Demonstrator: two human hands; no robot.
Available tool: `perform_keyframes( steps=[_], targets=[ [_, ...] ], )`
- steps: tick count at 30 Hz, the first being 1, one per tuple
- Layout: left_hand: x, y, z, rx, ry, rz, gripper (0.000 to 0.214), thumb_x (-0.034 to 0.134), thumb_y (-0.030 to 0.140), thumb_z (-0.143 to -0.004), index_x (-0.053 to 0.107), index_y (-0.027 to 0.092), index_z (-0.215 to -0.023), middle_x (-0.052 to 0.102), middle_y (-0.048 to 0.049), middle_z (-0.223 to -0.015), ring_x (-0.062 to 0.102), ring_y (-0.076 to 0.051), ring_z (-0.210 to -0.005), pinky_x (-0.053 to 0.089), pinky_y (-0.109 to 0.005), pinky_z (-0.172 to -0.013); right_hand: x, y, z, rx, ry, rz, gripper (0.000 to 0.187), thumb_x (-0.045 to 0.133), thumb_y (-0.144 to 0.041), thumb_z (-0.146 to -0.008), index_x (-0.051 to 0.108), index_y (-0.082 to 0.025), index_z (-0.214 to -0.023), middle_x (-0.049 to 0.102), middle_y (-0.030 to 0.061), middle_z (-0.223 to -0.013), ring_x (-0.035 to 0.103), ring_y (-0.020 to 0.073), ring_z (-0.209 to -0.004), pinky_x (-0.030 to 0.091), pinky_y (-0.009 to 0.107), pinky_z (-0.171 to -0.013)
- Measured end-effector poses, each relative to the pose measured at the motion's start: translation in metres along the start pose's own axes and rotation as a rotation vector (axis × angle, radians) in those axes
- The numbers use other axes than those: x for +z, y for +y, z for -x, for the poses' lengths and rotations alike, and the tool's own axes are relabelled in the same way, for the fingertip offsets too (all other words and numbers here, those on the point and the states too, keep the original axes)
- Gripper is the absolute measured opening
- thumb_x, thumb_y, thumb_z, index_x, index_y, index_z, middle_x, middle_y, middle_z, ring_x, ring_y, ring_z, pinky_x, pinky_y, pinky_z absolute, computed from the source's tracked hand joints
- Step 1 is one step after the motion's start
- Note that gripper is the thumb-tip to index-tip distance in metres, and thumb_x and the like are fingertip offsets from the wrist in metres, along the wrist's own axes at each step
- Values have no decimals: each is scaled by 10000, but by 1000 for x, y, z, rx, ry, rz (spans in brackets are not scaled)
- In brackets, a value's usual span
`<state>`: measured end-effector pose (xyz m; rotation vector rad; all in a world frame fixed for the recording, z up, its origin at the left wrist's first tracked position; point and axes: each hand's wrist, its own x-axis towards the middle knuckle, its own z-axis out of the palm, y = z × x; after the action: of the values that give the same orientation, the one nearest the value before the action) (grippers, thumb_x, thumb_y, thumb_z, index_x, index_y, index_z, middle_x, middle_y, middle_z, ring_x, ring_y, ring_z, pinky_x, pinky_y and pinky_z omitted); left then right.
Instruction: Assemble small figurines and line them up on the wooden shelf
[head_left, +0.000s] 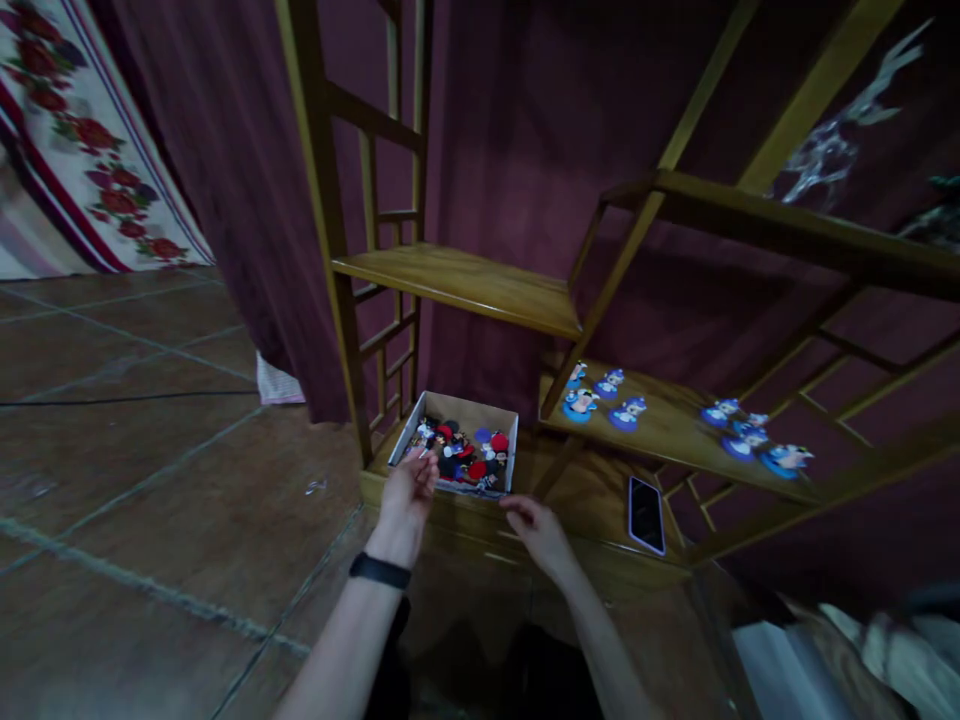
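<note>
A small cardboard box sits on the lowest level of a wooden shelf unit and holds several small figures in red, black and blue. My left hand, with a black band on its wrist, reaches to the box's near left edge, fingers curled together over the figures; what they hold is hidden. My right hand hovers just in front of the box's near right corner, fingers loosely bent, holding nothing visible.
Several blue figures lie on a middle shelf to the right, more of them farther right. A phone lies flat on the bottom board. A dark red curtain hangs behind. Tiled floor spreads to the left.
</note>
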<state>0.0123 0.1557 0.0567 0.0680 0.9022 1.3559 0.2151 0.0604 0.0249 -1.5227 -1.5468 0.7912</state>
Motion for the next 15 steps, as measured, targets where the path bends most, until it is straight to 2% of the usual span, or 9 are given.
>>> perform_keyframes(
  steps=[4, 6, 9, 12, 15],
  targets=[
    [-4, 1, -26, -43, 84, 86, 256, 427, -72, -724, 547, 129, -830, 589, -15, -636, 571, -65, -476, 453, -133, -429, 29, 12, -58, 5, -5, 70, 238, 479, -211, -775, 649, -235, -939, 668, 7, -902, 614, 157, -825, 467, 309, -799],
    [-8, 3, -31, -73, 87, 104, 264, 417, -77, -720, 543, 127, -829, 590, -21, -640, 577, -73, -485, 463, -144, -435, 44, 20, -85, -1, -13, 142, 259, 469, -162, -768, 644, -241, -941, 658, 7, -937, 607, 155, -861, 459, 310, -822],
    [-6, 10, -35, -38, 88, 125, 266, 430, -74, -714, 543, 129, -844, 599, -25, -660, 576, -71, -487, 462, -140, -431, 66, 27, -122, -47, -31, 291, 310, 472, -101, -752, 630, -247, -975, 623, 20, -1033, 570, 163, -971, 422, 320, -893],
    [2, 19, -38, -45, 67, 136, 276, 425, -69, -719, 548, 125, -871, 607, -31, -669, 582, -72, -497, 471, -145, -438, 87, 30, -150, -106, -56, 407, 379, 470, -53, -738, 595, -236, -1046, 564, 40, -1142, 495, 170, -1099, 367, 321, -962],
    [7, 25, -43, -68, 62, 138, 285, 428, -60, -728, 553, 126, -903, 612, -31, -670, 588, -74, -504, 476, -146, -439, 104, 33, -165, -159, -122, 485, 405, 501, -36, -713, 573, -231, -1060, 497, 53, -1227, 424, 180, -1175, 331, 328, -993]
  ],
)
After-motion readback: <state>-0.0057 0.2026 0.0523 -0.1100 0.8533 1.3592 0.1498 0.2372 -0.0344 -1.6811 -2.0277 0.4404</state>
